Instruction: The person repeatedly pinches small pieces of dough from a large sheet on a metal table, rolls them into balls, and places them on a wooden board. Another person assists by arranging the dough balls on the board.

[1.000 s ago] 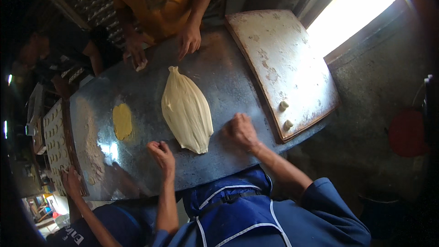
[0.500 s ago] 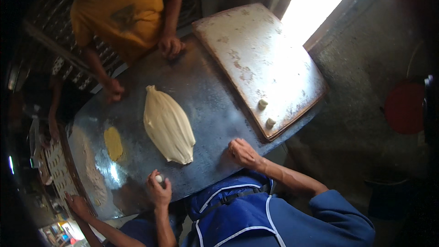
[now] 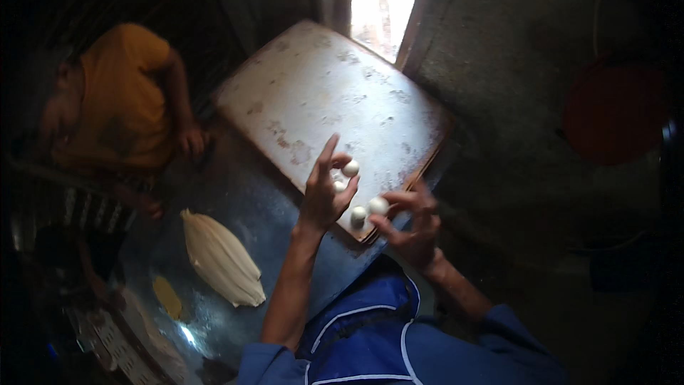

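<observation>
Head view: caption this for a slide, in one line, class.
Left hand and right hand, each holding a small white ball, over a pale, stained tray.

Both hands (image 3: 322,199) (image 3: 417,232) hold small white balls (image 3: 378,205) at the near corner of a pale, blotched tray (image 3: 306,85).

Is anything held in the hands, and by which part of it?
Right hand: a ball, pinched by its sides. Left hand: another ball; exact contact unclear.
</observation>
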The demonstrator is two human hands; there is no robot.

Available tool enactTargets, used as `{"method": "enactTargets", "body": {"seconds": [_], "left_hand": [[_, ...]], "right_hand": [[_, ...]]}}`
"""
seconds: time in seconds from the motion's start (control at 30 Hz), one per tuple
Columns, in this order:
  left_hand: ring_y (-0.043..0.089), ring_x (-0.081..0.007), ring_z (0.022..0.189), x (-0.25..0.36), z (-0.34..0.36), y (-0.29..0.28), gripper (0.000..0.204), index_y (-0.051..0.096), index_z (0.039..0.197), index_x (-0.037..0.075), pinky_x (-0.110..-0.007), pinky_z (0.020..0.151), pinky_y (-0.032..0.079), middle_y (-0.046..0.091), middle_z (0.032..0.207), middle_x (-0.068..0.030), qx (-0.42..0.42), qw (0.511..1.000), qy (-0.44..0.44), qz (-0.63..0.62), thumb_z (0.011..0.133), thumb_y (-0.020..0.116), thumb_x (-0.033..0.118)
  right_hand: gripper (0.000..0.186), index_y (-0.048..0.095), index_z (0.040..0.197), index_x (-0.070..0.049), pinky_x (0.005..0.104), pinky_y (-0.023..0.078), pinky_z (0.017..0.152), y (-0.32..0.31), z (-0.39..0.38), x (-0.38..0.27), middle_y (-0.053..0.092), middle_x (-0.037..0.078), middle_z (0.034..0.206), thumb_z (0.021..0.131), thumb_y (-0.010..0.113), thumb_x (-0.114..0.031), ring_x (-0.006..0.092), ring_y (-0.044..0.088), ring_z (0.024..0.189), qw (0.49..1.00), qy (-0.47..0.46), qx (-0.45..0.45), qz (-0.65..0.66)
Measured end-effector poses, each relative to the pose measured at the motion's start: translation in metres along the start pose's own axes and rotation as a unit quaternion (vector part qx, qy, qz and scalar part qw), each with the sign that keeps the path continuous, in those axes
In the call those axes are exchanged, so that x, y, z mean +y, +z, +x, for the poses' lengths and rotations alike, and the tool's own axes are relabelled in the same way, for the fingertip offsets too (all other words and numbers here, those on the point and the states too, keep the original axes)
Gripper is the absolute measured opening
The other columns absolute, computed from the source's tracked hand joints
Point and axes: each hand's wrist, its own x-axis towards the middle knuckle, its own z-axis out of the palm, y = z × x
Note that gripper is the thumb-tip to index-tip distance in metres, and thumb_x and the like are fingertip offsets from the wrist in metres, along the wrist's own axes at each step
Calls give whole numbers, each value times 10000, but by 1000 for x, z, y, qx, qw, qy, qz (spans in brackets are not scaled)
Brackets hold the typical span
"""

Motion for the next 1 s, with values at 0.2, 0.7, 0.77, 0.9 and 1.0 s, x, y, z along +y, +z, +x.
{"method": "enactTargets", "body": {"seconds": [0.2,0.7,0.77,0.9,1.0], "left_hand": [[607,-374,1183,-56,11,81,1072,194,1609,58,-472,1010,473,632,1250,-190,-140,982,-55,114,750,835,64],[562,-338,1184,45,-344,-145,568,542,1325,22,-437,978,473,580,1256,-182,309,799,-419,303,803,768,12],[598,-335,1165,25,-334,-170,490,627,1232,40,-442,940,511,612,1226,-163,288,843,-347,293,770,787,-1],[671,-334,1020,3,-341,-188,332,706,1050,43,-431,838,554,670,1089,-131,266,857,-341,280,737,768,-50],[696,-362,951,36,-316,-161,285,708,1021,31,-438,825,562,697,1015,-137,270,861,-294,314,756,758,-60]], "right_hand": [[1150,244,1586,49,426,473,937,-39,2,82,688,134,1220,719,929,-272,277,633,1051,941,59,-95,-319],[683,531,1393,-19,378,527,887,61,-90,-11,659,137,1086,799,857,-100,280,632,992,942,91,-324,11],[583,570,1352,-13,372,526,885,96,-105,-31,673,143,1062,843,830,-130,279,641,966,907,102,-402,69],[382,651,1235,5,354,523,886,186,-155,-59,716,108,1046,1081,548,-329,192,658,984,666,377,-585,270],[395,673,1214,-18,368,530,875,245,-190,-55,715,119,1034,1099,496,-352,170,656,999,540,528,-538,375]]}}
